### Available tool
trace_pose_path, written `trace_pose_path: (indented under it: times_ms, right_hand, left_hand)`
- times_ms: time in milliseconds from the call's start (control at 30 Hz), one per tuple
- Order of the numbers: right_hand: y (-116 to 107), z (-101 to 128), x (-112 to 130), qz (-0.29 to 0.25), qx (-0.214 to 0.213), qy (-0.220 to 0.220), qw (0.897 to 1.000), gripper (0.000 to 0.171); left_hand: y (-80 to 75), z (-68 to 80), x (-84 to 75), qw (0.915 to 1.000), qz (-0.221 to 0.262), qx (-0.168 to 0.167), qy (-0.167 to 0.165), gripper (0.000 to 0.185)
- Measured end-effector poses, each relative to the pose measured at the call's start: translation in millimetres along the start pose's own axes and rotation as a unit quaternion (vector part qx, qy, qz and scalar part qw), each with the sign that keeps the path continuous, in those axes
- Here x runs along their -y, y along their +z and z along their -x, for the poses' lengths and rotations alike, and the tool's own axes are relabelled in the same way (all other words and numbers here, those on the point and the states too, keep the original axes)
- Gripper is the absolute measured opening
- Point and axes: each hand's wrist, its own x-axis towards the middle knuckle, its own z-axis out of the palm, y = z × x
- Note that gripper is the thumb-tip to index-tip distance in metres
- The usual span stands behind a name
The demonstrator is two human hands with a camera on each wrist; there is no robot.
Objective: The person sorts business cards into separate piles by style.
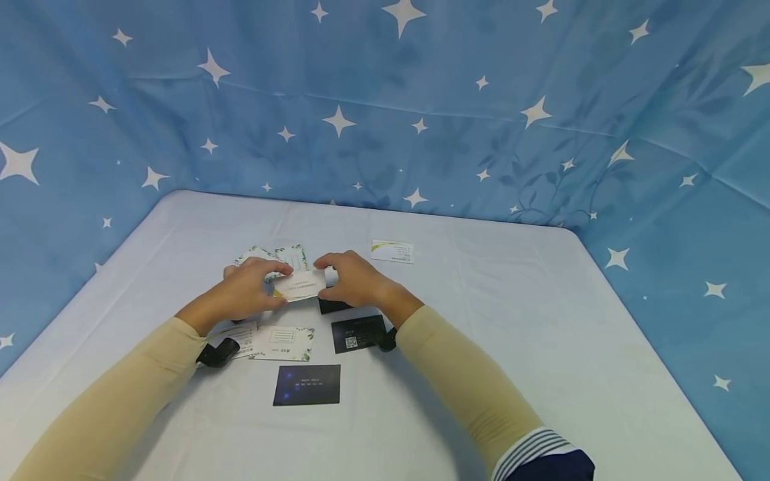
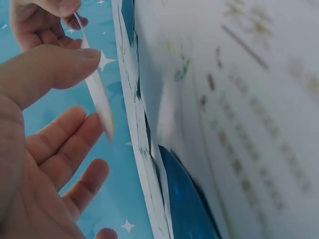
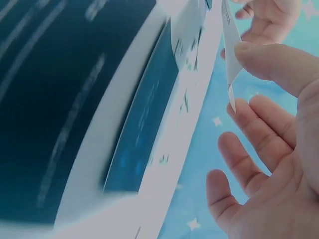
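Observation:
A white business card [image 1: 299, 286] with a gold corner is held up between both hands, above the table. My left hand [image 1: 243, 288] pinches its left side; in the left wrist view the thumb and fingers meet the thin white card [image 2: 99, 99]. On the opposite side my right hand [image 1: 357, 280] pinches it, and the right wrist view shows the thumb against the card [image 3: 231, 55] with a fingertip at its lower corner. Whether it is one card or a pair cannot be told. A black card [image 1: 333, 307] lies partly hidden below the right hand.
Leaf-patterned cards [image 1: 293, 256] lie behind the hands, and another leaf-edged card [image 1: 283, 343] lies in front. A black card with a QR code [image 1: 350, 342], a dark blue card [image 1: 307, 385] and a white-gold card [image 1: 392, 251] also rest on the white table [image 1: 511, 374].

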Motion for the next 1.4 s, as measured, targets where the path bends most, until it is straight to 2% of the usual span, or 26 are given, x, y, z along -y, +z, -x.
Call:
trace_pose_path:
  times_ms: [133, 333, 667, 967, 1200, 1400]
  right_hand:
    - [-7, 7, -16, -0.028, -0.016, 0.013, 0.999, 0.056]
    - [-16, 19, -36, -0.054, -0.037, 0.037, 0.997, 0.056]
    - [-32, 35, -70, -0.045, -0.088, 0.093, 0.991, 0.057]
    - [-49, 41, -101, -0.056, -0.122, 0.139, 0.981, 0.055]
    - [-53, 40, -119, -0.074, -0.13, 0.169, 0.974, 0.055]
    - [-54, 38, -131, -0.088, -0.125, 0.196, 0.969, 0.055]
  left_hand:
    - [2.8, -8.0, -1.4, 1.0, 0.006, 0.003, -0.003, 0.055]
    - [7.8, -23.8, -4.1, 0.9994, 0.032, 0.005, 0.014, 0.053]
    - [15.7, -69.6, -34.2, 0.9971, 0.071, 0.018, 0.021, 0.053]
    - [26.8, -116.5, -55.1, 0.9974, 0.062, 0.018, 0.029, 0.056]
    - [38.4, -140.9, -62.3, 0.9956, 0.089, 0.026, 0.016, 0.058]
    - [49.4, -157.8, -69.0, 0.9961, 0.083, 0.03, 0.0, 0.053]
